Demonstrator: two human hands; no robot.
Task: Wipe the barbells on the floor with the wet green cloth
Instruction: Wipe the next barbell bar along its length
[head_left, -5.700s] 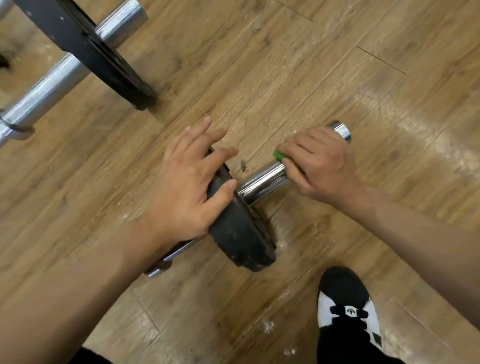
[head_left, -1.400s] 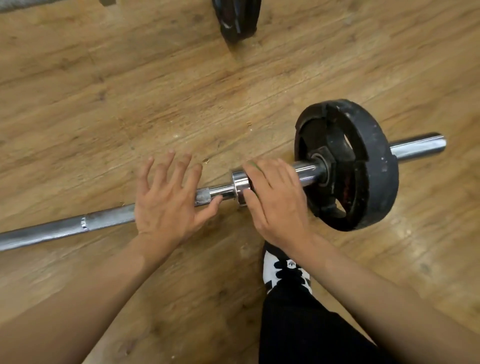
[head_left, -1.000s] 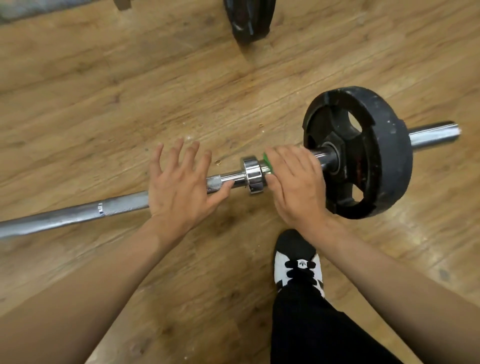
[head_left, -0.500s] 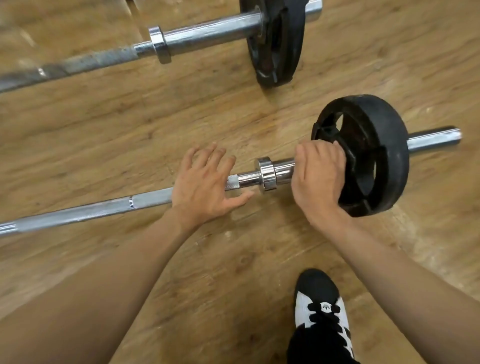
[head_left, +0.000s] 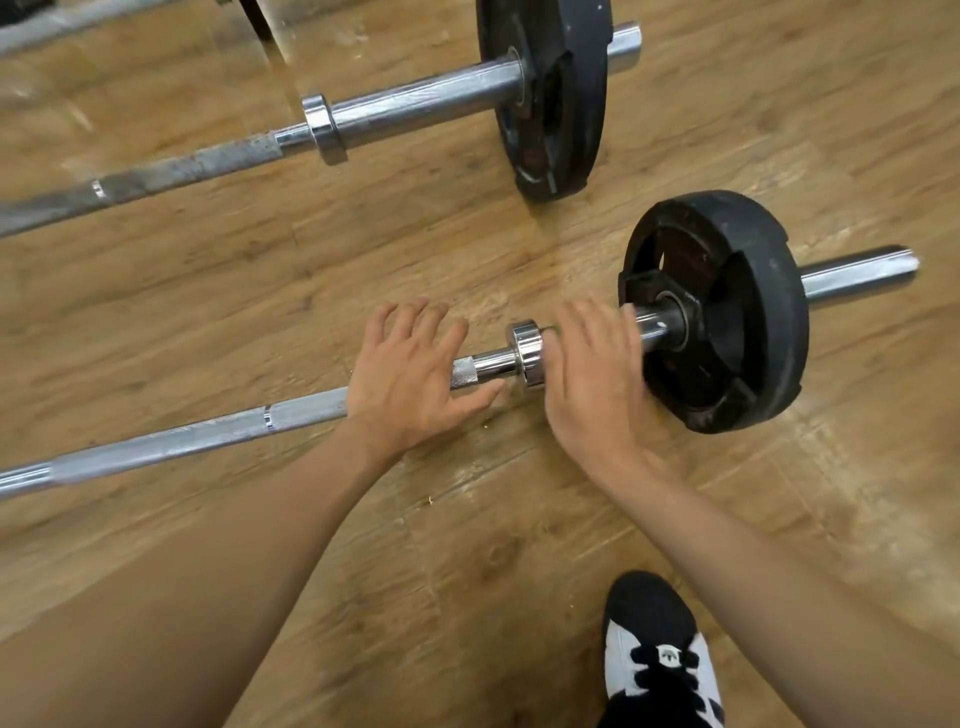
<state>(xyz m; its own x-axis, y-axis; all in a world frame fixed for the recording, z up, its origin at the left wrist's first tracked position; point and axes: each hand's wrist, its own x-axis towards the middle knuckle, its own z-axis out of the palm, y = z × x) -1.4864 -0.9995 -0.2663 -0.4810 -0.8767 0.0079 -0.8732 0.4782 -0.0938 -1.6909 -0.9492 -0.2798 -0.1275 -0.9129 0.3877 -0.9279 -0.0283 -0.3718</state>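
Note:
The near barbell (head_left: 182, 441) lies across the wooden floor, with a black weight plate (head_left: 753, 312) on its right sleeve. My left hand (head_left: 410, 374) rests flat on the knurled bar just left of the chrome collar (head_left: 525, 353), fingers spread. My right hand (head_left: 592, 374) curls over the sleeve between the collar and the plate. The green cloth is under that hand and almost fully hidden. The bare sleeve end (head_left: 857, 275) sticks out past the plate.
A second barbell (head_left: 415, 104) lies farther back, parallel to the near one, with its own black plate (head_left: 550, 93) close to the near plate. My black-and-white shoe (head_left: 660, 654) stands on the floor at the bottom right. The floor shows wet streaks near the plate.
My right hand has slid left along the sleeve, from against the plate back to the collar. My left hand stays flat on the bar. The view has tilted up, showing more of the far barbell.

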